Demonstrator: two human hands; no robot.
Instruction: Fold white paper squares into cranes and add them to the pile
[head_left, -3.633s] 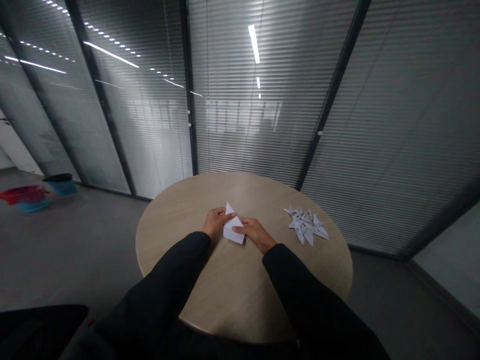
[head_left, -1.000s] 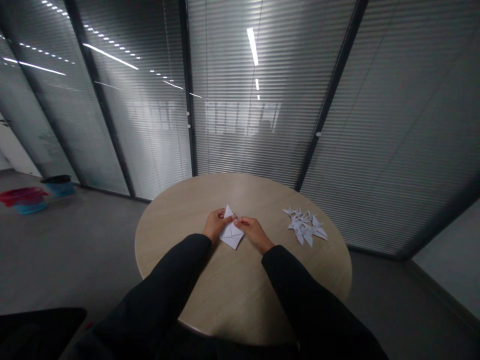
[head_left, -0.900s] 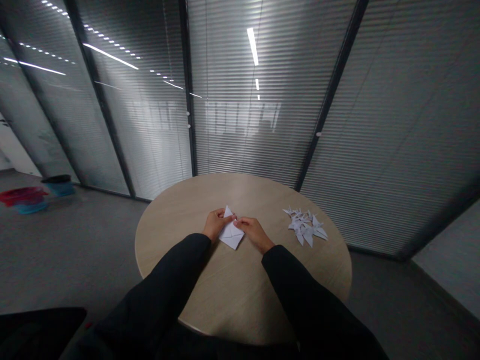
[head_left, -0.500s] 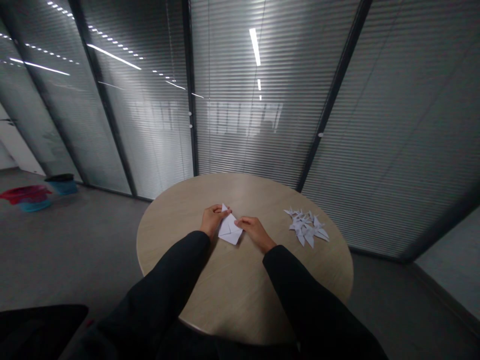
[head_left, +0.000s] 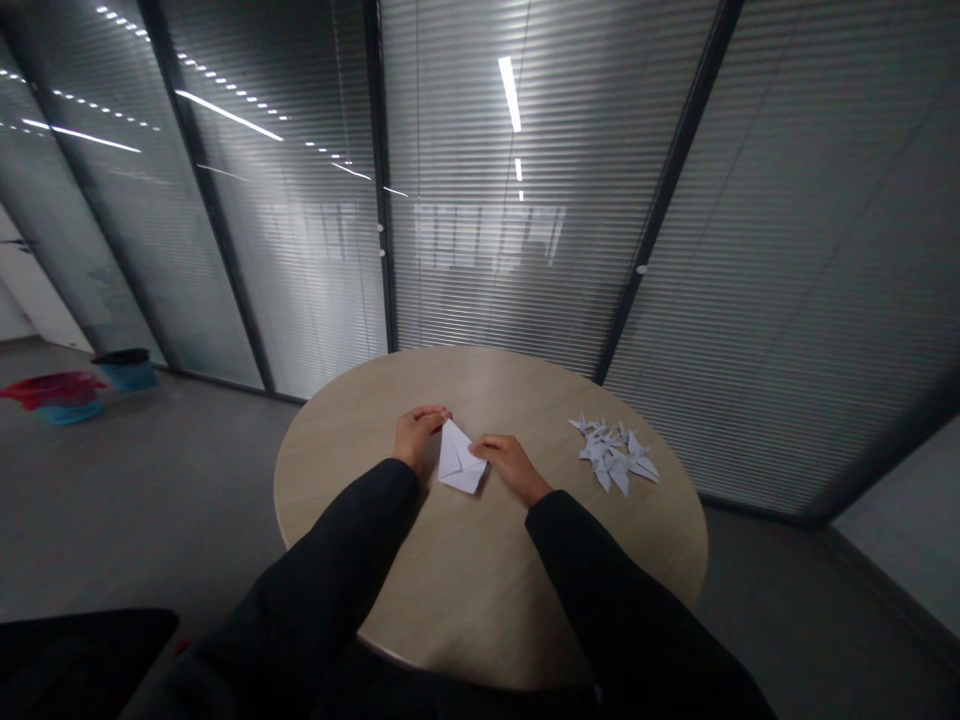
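A folded sheet of white paper (head_left: 460,465) with crease lines and a pointed far corner is between my hands, above the middle of the round table. My right hand (head_left: 511,464) pinches its right edge between thumb and fingers. At the paper's far tip, my left hand (head_left: 417,434) has its thumb and fingertips drawn together against the corner. To the right lies a pile of folded white paper cranes (head_left: 613,455), apart from both hands.
The round wooden table (head_left: 480,375) has its far edge near a glass partition with blinds (head_left: 510,290). On the floor at left stand a blue bin with a red liner (head_left: 56,392) and a blue bin with a black liner (head_left: 127,370). A black object (head_left: 82,660) sits at lower left.
My left hand has slid a little left and back, its thumb moving off the paper's face to the far tip. The paper's upper point looks broader. My right hand keeps its pinch.
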